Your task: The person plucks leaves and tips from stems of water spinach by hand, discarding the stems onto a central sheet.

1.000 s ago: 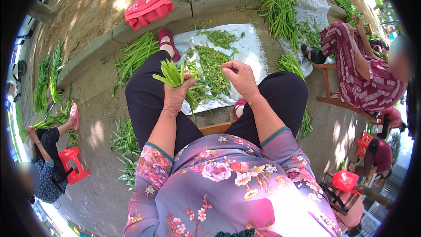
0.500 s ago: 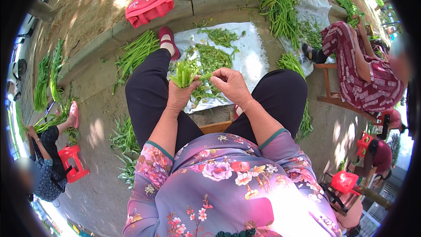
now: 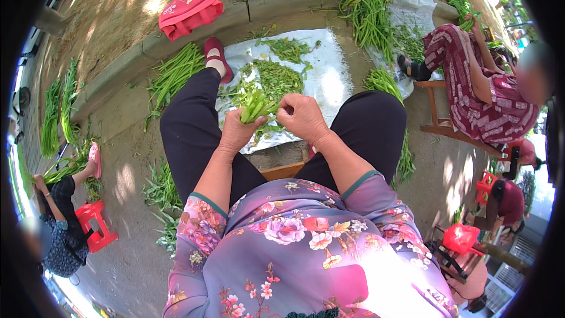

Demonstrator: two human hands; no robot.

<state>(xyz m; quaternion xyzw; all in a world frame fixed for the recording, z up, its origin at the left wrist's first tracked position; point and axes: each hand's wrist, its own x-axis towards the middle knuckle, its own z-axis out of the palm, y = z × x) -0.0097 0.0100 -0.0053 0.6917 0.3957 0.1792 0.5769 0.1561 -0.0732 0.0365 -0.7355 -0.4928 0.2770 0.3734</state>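
A small bunch of green stalks [image 3: 254, 106] stands upright in front of the person's lap, between the knees and above the near edge of a white sheet [image 3: 329, 76] spread on the ground. Loose green trimmings [image 3: 276, 76] lie scattered over that sheet, thickest at its middle. A red shoe [image 3: 219, 58] on the person's outstretched left foot rests at the sheet's left edge, and a pile of long green stems [image 3: 173, 73] lies just beyond it on the bare ground. Farther up, a red bag [image 3: 191, 7] sits on a concrete kerb [image 3: 118, 76], and a larger heap of greens [image 3: 365, 0] spreads across a second sheet at the upper right. A seated person in a patterned red dress [image 3: 482, 91] is on a wooden stool to the right; another person crouches by a red plastic stool [image 3: 94, 224] at the lower left. Nothing stands between the hands and the bunch.

The left hand [image 3: 236, 132] is closed around the lower end of the bunch, gripping it. The right hand [image 3: 301, 116] is curled narrow, its fingertips [image 3: 283, 106] pinching at the stalk tops just beside the left hand.
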